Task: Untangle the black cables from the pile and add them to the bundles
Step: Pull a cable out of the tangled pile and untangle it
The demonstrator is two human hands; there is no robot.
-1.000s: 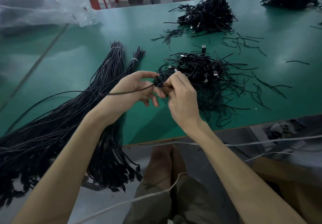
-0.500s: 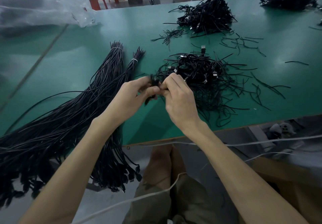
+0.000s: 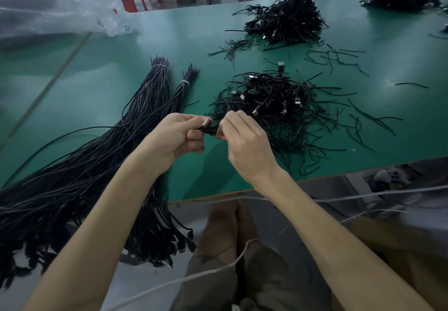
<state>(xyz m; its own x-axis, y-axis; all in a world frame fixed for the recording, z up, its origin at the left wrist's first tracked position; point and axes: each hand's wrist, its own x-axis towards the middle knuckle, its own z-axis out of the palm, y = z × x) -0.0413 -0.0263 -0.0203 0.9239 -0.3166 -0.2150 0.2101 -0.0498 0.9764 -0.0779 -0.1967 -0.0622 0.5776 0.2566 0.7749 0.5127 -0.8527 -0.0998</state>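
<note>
Hands, left hand (image 3: 173, 136) and right hand (image 3: 244, 141), pinch one black USB cable (image 3: 208, 126) between them beside the pile (image 3: 274, 107); it likely needs gentle, steady easing apart.

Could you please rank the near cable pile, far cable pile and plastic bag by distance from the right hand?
1. The near cable pile, just beyond the right hand.
2. The far cable pile, farther back.
3. The plastic bag, far left corner.

I read no text, label, brand or number anywhere. The metal plug (image 3: 206, 123) of the black cable (image 3: 210, 130) in my left grip (image 3: 174, 138) shows no legible marking. The white ties (image 3: 184, 82) on the bundles (image 3: 145, 117) beyond that grip are too small to tell.
</note>
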